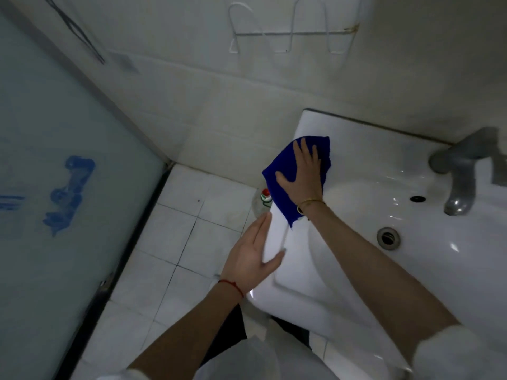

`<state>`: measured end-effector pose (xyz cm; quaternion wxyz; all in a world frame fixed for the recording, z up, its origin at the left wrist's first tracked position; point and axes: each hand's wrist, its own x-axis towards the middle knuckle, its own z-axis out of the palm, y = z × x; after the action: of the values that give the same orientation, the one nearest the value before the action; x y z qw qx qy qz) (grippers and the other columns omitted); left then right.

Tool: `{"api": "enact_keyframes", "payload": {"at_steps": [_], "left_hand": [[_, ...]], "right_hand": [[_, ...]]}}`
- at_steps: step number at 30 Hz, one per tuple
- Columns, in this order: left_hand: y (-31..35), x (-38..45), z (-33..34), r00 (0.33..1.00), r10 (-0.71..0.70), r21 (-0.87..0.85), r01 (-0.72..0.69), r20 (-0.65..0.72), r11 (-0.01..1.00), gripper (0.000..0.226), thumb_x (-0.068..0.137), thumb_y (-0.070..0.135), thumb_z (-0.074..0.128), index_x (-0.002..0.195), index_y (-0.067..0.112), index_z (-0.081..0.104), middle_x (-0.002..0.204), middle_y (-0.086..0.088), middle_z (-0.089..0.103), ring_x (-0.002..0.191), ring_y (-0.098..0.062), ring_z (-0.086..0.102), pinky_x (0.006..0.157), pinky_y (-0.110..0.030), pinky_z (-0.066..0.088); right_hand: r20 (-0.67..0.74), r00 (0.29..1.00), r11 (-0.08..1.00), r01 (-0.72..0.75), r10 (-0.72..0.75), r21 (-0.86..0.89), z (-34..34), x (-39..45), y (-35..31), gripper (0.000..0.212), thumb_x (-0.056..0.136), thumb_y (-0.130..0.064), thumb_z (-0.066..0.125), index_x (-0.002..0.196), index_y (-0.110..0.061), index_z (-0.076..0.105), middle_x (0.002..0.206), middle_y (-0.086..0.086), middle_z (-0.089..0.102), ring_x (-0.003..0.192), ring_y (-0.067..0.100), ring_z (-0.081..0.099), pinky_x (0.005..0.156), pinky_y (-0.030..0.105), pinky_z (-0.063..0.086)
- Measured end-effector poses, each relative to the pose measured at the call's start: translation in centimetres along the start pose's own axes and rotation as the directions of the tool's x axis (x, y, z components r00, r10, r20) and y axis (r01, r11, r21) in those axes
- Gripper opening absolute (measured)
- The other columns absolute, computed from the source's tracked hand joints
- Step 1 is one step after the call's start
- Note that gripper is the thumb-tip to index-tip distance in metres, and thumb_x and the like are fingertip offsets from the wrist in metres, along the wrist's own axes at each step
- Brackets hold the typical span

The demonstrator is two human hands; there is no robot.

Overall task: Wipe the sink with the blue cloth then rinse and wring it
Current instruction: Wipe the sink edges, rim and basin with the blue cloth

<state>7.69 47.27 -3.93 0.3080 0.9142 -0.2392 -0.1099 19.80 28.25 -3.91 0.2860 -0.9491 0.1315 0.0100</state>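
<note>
The blue cloth (282,185) lies spread on the left rim of the white sink (356,171). My right hand (301,174) presses flat on the cloth with fingers spread, a gold bangle on its wrist. My left hand (253,256) rests against the sink's front left edge, fingers extended, holding nothing; a red thread circles its wrist. The basin's drain (388,237) and overflow hole (417,198) sit to the right of the cloth. The grey tap (461,171) stands at the sink's right back.
A clear bottle with a red cap (264,200) stands on the tiled floor (175,242) just left of the sink, under the cloth's edge. A frosted glass door (55,174) with blue markings fills the left. A white wire rack (290,34) hangs on the wall.
</note>
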Motion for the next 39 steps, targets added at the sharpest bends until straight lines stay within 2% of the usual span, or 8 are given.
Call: {"api": "enact_keyframes", "payload": {"at_steps": [5,13,15,19,23,26,31,39], "left_hand": [[-2.5,0.6,-1.4,0.986,0.128,-0.057,-0.123,0.103,0.991,0.081,0.095,0.056,0.046,0.158,0.012,0.017,0.161,0.003,0.022,0.143,-0.001,0.021,0.118,-0.017,0.019],[-9.9,5.6,-6.5,0.858,0.504,-0.045,-0.502,0.102,0.864,0.053,0.101,0.029,0.038,0.144,0.001,0.045,0.146,-0.01,0.049,0.132,-0.018,0.046,0.115,-0.02,0.031],[-10.5,8.5,-7.6,0.803,0.589,-0.014,-0.59,0.092,0.807,0.05,0.099,0.025,0.039,0.139,-0.002,0.049,0.139,-0.017,0.056,0.126,-0.021,0.05,0.111,-0.029,0.038],[-9.7,14.5,-6.6,0.664,0.683,-0.036,-0.709,0.305,0.705,0.057,0.102,0.032,0.03,0.149,0.001,0.037,0.154,-0.017,0.039,0.139,-0.029,0.042,0.116,-0.042,0.036],[-7.5,17.1,-4.7,0.453,0.788,-0.035,-0.858,0.417,0.512,0.056,0.102,0.033,0.033,0.147,0.0,0.039,0.154,-0.02,0.039,0.143,-0.034,0.035,0.117,-0.048,0.034],[-7.2,17.8,-4.4,0.371,0.835,-0.037,-0.906,0.406,0.421,0.055,0.101,0.032,0.038,0.142,-0.003,0.046,0.148,-0.023,0.046,0.139,-0.038,0.041,0.114,-0.051,0.038],[-7.9,18.9,-4.5,0.308,0.853,-0.047,-0.932,0.422,0.36,0.058,0.108,0.037,0.021,0.143,-0.002,0.045,0.149,-0.022,0.045,0.14,-0.037,0.041,0.113,-0.052,0.039],[-7.8,19.3,-4.7,0.292,0.874,-0.037,-0.943,0.389,0.331,0.047,0.104,0.027,0.041,0.143,0.002,0.047,0.148,-0.018,0.047,0.139,-0.034,0.043,0.115,-0.047,0.037]], "right_hand": [[-0.025,0.993,0.981,-0.121,0.118,-0.154,-0.2,1.3,-1.8,0.088,0.086,-0.043,0.059,0.153,-0.014,0.009,0.161,0.004,0.005,0.147,0.032,0.003,0.119,0.047,0.006],[-0.089,0.969,0.973,-0.231,0.23,0.003,2.0,-6.2,-4.2,0.091,0.084,-0.034,0.065,0.153,-0.013,0.009,0.161,0.004,0.006,0.147,0.021,0.011,0.12,0.033,0.009],[-0.114,0.956,0.962,-0.267,0.271,0.053,2.7,-9.2,-5.5,0.092,0.082,-0.032,0.067,0.153,-0.015,0.01,0.16,0.002,0.007,0.146,0.019,0.014,0.119,0.032,0.014],[-0.171,0.911,0.927,-0.365,0.375,0.089,4.4,-15.3,-8.0,0.094,0.081,-0.035,0.068,0.153,-0.02,0.01,0.16,-0.002,0.009,0.141,0.016,0.025,0.112,0.023,0.02],[-0.213,0.892,0.908,-0.417,0.399,-0.045,6.0,-18.7,-9.3,0.091,0.083,-0.04,0.064,0.153,-0.016,0.011,0.159,0.003,0.014,0.139,0.022,0.032,0.113,0.028,0.023],[-0.239,0.878,0.886,-0.449,0.414,-0.113,6.5,-18.0,-9.5,0.087,0.084,-0.04,0.061,0.152,-0.012,0.014,0.159,0.007,0.017,0.138,0.026,0.034,0.114,0.032,0.023],[-0.252,0.848,0.852,-0.508,0.467,-0.128,6.5,-15.3,-9.8,0.085,0.085,-0.037,0.061,0.152,-0.01,0.016,0.158,0.009,0.02,0.133,0.03,0.039,0.112,0.041,0.031],[-0.298,0.83,0.818,-0.537,0.471,-0.205,8.1,-24.0,-12.1,0.084,0.085,-0.046,0.059,0.151,-0.013,0.02,0.154,0.004,0.031,0.127,0.023,0.047,0.108,0.039,0.033]]}}
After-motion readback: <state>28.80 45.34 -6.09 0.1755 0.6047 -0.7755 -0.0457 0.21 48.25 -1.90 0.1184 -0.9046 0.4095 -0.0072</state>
